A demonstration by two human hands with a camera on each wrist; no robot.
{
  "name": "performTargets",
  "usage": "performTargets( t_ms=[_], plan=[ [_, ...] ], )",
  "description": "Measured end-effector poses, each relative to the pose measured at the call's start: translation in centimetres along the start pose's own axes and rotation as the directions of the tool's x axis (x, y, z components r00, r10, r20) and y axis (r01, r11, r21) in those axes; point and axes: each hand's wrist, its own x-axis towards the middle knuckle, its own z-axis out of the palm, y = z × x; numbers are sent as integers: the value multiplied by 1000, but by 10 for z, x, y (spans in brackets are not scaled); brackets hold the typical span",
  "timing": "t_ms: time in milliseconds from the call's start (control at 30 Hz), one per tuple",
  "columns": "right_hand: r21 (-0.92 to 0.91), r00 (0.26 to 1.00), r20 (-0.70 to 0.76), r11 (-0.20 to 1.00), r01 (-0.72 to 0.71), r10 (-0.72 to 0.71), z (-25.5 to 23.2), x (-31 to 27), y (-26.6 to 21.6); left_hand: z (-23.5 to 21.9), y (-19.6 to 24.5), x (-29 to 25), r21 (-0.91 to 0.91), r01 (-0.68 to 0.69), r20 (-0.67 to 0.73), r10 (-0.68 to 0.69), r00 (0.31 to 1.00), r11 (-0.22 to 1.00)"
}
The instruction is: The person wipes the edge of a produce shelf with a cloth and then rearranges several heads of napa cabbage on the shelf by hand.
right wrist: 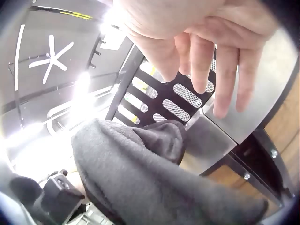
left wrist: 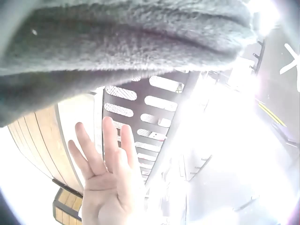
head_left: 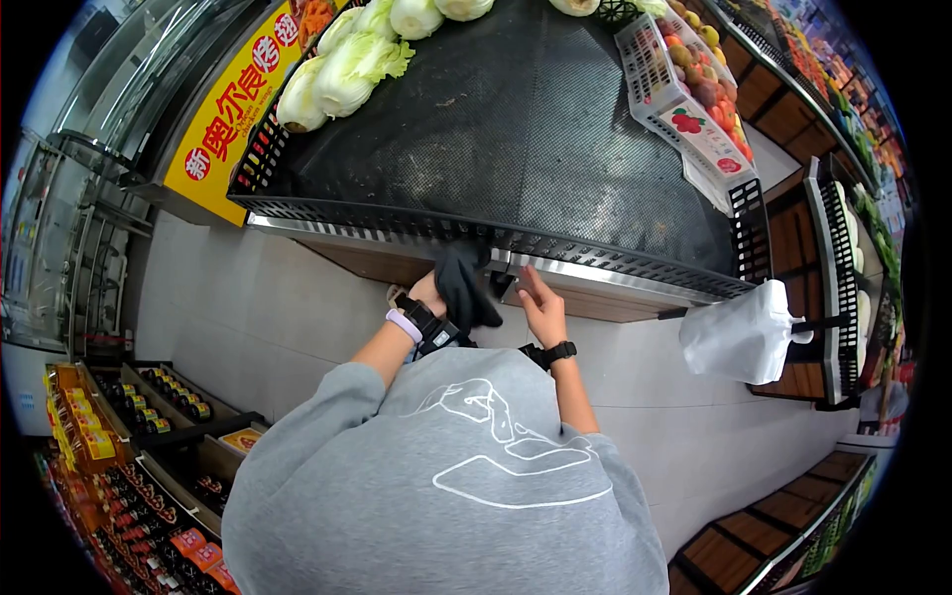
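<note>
A dark grey cloth [head_left: 463,286] hangs from my left hand [head_left: 427,294], which grips it at waist height before the display stand; the cloth hides most of the fingers. Its fuzzy folds [left wrist: 126,40] fill the top of the left wrist view. To the right, apart from the cloth, my right hand [head_left: 544,315] is raised with nothing in it, and it shows in the left wrist view [left wrist: 110,187] with fingers spread. In the right wrist view, that hand [right wrist: 206,42] has its fingers extended above the cloth [right wrist: 136,173].
A black-matted stand [head_left: 466,129] with a slotted black rim [head_left: 397,218] is in front of me. Cabbages [head_left: 347,79] lie at its left, a fruit crate [head_left: 694,124] at its right. White bags [head_left: 739,332] hang at the right; bottle shelves [head_left: 149,426] stand at the left.
</note>
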Motion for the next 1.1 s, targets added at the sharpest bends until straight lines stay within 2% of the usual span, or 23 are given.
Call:
performTargets(
  t_ms=[67,100,133,200,333,367,433,467,533,667,733,767,833,967,1033,1067,1100],
  plan=[
    [-13,999,16,999,-30,31,0,-1,3,-1,-1,12,-16,-176,-148,171,974,984],
    [22,1000,-1,1000,-21,21,1,-1,6,1,0,17,54,-266,-169,271,948,963],
    [55,1000,-18,998,-10,11,2,-2,10,4,-1,25,125,-326,-298,349,889,937],
    [84,1000,-19,996,-22,24,0,-3,13,16,-3,37,389,-422,-339,553,762,819],
    [120,997,-13,990,-71,73,-6,-3,16,42,-5,44,688,-367,-353,730,586,627],
    [118,997,-15,991,-71,73,-7,-3,18,32,-6,49,686,-367,-352,729,588,628],
    [131,996,-53,989,-62,70,-7,-3,20,7,-5,62,925,-171,-228,853,469,340],
    [130,996,-54,989,-65,73,-8,-4,20,0,-4,64,924,-169,-229,852,471,343],
    [190,992,-43,976,-110,120,-8,-4,22,1,-1,61,926,-253,-122,855,505,281],
    [184,989,-30,973,-138,146,-5,1,22,6,2,61,922,-245,-150,860,488,300],
    [141,990,-13,981,-137,140,-3,2,27,10,1,66,967,-102,-170,886,430,235],
    [138,990,-8,981,-138,140,-3,4,30,12,-1,68,966,-101,-175,887,427,239],
    [102,994,36,989,-107,104,-1,5,32,13,-5,71,926,-173,-233,870,434,334],
    [111,990,19,984,-139,138,-3,2,24,-11,-11,86,926,-178,-230,873,431,332],
    [91,994,29,990,-105,103,-4,2,27,-14,-12,88,870,-261,-280,856,436,418],
    [90,994,27,990,-106,104,-4,2,29,-15,-13,89,870,-261,-280,855,438,419],
    [93,994,22,990,-107,105,-5,2,30,-6,-12,83,838,-277,-305,824,477,470]
  ],
)
